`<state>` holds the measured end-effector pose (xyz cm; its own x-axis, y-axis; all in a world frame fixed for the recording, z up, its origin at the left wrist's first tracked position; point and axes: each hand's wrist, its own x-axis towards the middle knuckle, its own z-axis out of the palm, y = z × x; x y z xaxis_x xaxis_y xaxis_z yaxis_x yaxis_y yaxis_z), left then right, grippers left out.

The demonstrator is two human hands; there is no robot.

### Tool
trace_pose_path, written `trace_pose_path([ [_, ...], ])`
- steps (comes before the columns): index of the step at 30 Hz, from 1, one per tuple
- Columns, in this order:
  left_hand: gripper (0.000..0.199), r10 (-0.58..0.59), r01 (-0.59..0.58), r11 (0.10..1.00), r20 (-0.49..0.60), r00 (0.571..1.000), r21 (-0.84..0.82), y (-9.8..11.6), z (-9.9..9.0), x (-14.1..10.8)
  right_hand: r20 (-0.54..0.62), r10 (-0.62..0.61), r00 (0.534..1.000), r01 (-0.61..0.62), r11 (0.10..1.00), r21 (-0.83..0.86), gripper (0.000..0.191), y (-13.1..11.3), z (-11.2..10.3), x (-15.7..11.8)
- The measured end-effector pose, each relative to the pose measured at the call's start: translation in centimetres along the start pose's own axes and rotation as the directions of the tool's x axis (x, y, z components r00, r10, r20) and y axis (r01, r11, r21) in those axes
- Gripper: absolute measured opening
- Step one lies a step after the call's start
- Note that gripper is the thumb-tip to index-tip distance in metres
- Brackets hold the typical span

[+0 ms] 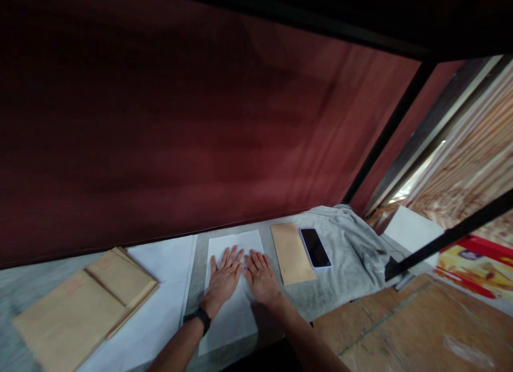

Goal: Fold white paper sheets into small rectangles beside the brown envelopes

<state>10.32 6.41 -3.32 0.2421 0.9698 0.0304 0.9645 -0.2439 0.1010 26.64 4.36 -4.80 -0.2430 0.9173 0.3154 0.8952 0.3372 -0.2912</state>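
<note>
A white sheet of paper (234, 325) lies on the grey cloth in front of me. My left hand (225, 278) rests flat on it with fingers spread, and a dark watch sits on that wrist. Beside it, my right hand (261, 276) also presses flat on the sheet, fingers stretched out. The two hands nearly meet at the thumbs, and neither grips anything. Just right of the sheet lies a single brown envelope (292, 254). On the left, a stack of brown envelopes (76, 318) lies partly over a pile of white paper (160, 297).
A phone (315, 247) lies face up right of the single envelope. Grey cloth (340, 254) covers the work surface, bunched at its right end. A dark red wall (200, 121) stands behind. Black metal bars (388, 131) frame the right side, above a tiled floor (420, 329) and a red-yellow box (476, 265).
</note>
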Motion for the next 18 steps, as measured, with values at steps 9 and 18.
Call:
trace_pose_path([
  [9, 0.062, -0.099, 0.105, 0.993, -0.091, 0.991, 0.061, -4.1, 0.6, 1.7, -0.037, 0.129, 0.991, -0.132, 0.986, -0.100, 0.055, 2.5, 1.5, 3.0],
  [18, 0.058, -0.020, 0.019, 1.000, -0.250, 0.968, -0.007, -3.1, 1.8, -4.6, -0.043, 0.148, 0.988, -0.151, 0.985, -0.080, 0.057, 2.6, 1.4, 3.0],
])
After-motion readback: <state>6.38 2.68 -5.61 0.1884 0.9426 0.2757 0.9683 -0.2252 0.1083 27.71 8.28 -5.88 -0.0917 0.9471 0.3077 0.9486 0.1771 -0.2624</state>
